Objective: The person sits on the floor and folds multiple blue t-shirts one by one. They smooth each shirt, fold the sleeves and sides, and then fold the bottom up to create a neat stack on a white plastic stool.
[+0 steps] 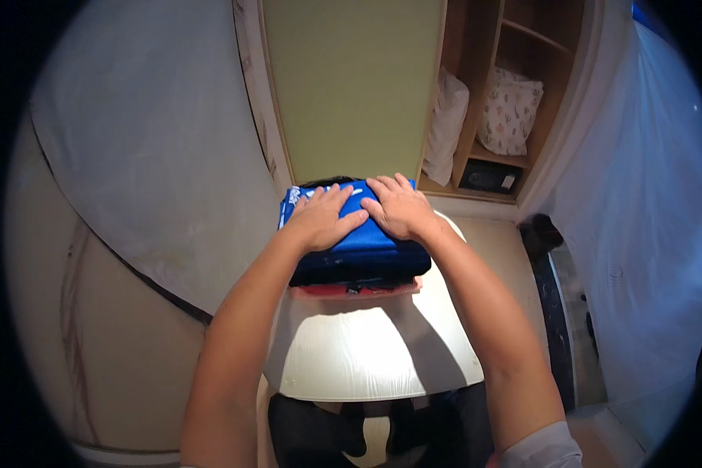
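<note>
Both palms rest flat on top of a stack of folded clothes. Uppermost is a folded blue garment [380, 234] with white lettering on it. My left hand [326, 217] presses on its left half, fingers slightly spread. On the right half lies my right hand [399, 207], its thumb close to the left thumb. Beneath the blue cloth is a dark folded layer [360, 266], and a red-pink folded piece [357, 291] shows at the bottom. The stack sits on the far part of a pale round-edged wooden tabletop [351, 351].
Behind the stack stands a green sliding door [351, 88] beside open wardrobe shelves. These hold a patterned pillow [510, 111], a white bundle [447, 126] and a black safe [488, 177]. Translucent plastic sheeting [637, 205] hangs at right; a pale sheet [152, 146] covers the left side.
</note>
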`<state>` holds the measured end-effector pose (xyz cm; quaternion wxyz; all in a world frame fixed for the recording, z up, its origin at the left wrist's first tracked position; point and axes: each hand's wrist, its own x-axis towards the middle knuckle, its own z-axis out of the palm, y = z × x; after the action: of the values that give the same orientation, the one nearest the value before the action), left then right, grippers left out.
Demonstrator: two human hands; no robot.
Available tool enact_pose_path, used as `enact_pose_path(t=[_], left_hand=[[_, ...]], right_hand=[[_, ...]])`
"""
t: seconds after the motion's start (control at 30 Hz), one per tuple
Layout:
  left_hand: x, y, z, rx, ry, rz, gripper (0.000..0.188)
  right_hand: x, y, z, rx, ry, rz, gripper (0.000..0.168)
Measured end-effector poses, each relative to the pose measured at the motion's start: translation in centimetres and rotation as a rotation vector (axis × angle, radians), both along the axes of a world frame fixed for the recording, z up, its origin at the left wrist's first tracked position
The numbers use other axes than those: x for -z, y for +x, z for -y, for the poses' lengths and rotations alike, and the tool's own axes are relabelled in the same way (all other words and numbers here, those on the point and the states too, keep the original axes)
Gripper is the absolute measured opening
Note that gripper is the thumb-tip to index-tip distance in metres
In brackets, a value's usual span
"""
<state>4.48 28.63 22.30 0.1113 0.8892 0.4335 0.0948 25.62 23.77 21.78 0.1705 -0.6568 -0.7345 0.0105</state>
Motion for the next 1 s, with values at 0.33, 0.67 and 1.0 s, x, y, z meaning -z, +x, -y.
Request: enact_pose_path(t=[0.33, 0.67, 1.0], left_hand=[[-0.1, 0.8, 0.7, -0.07, 0.024, -0.124, 0.091], [-2.7, 2.6, 4.9, 0.0, 0.476, -0.024, 0.063], [10.9, 13.6, 21.4, 0.587, 0.167, 0.274, 0.067]], right_hand=[[-0.2, -0.4, 0.6, 0.06, -0.094, -0.056, 0.073], [4.8, 8.1, 14.5, 0.131, 0.404, -0.159, 0.059], [26.7, 28.4, 45.7, 0.848, -0.378, -0.335, 0.042]])
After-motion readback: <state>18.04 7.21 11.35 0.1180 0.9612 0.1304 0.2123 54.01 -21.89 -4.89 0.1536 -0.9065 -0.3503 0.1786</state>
